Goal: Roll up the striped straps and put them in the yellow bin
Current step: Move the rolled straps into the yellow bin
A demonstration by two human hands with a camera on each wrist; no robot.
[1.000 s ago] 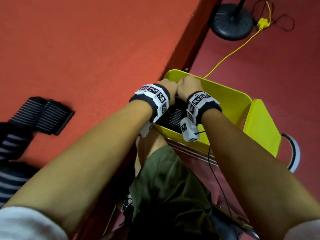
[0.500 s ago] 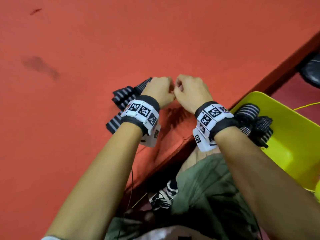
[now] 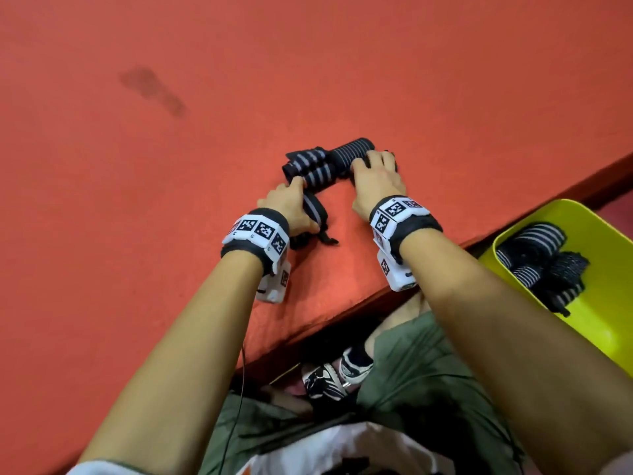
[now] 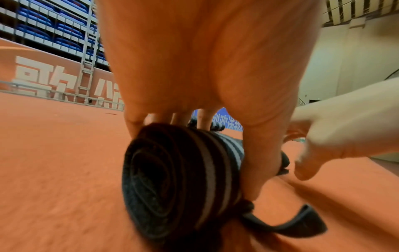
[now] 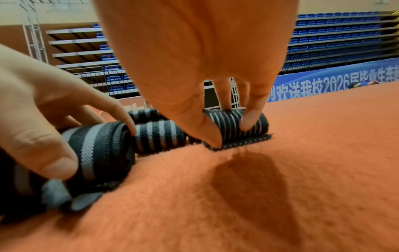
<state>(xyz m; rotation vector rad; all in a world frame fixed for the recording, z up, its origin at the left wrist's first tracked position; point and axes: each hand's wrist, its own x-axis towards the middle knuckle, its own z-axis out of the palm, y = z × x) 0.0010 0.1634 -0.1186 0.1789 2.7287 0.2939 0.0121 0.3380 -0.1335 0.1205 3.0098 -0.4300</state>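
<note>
Half a second back, both hands balled up together near the platform edge with nothing in them; now spread apart and planted on the pile of striped straps out on the red carpet (image 3: pixel 205 303); so probably one delivery done and the next pickup starting. Left hand (image 3: pixel 291 209) wrapped round a wide-striped rolled strap (image 3: pixel 313 210), thumb on one side and fingers over the top; right hand (image 3: pixel 375 178) clamped thumb-and-fingers on a fine-striped rolled strap (image 3: pixel 352 152); another couple of striped rolls (image 3: pixel 317 171) sitting between, touching both. Yellow bin (image 3: pixel 599 320) off to the right below the platform edge, well apart from the hands, already holding several rolled straps (image 3: pixel 529 241). Head view alone gives the bin and its contents; left wrist view alone shows the tight spiral end of that roll (image 4: pixel 164 184) plus a loose dark tab (image 4: pixel 302 225) trailing underneath, so could unwind on the lift; right wrist view alone shows a flat dark strip (image 5: pixel 244 141) lying under the thumb in front of the fine-striped roll.
</note>
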